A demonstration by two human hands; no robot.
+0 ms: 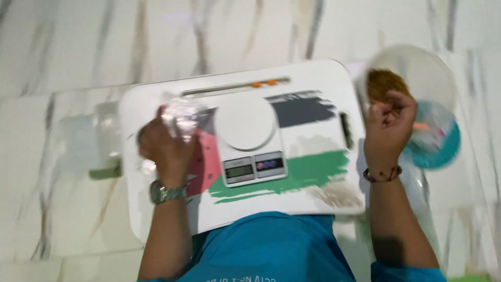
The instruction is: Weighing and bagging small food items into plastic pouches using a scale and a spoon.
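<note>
My left hand (pixel 166 147) grips a crumpled clear plastic bag (pixel 183 117) over the left side of a white lap tray (pixel 318 78). A white digital kitchen scale (pixel 248 138) sits in the tray's middle, its round pan bare. My right hand (pixel 389 125) is closed at the tray's right edge, fingers curled beside a clear round bowl (pixel 422 70) holding a brown crumbly heap (pixel 385 82). The picture is blurred, so I cannot tell whether the right fingers pinch any of it. A wristwatch is on my left wrist, a bead bracelet on my right.
A teal round lid or dish (pixel 438 151) lies under the bowl at right. A clear container (pixel 102 141) with a green part lies left of the tray. The tray carries painted black, green and red patches. Marble floor surrounds it; my teal shirt (pixel 271 250) fills the bottom.
</note>
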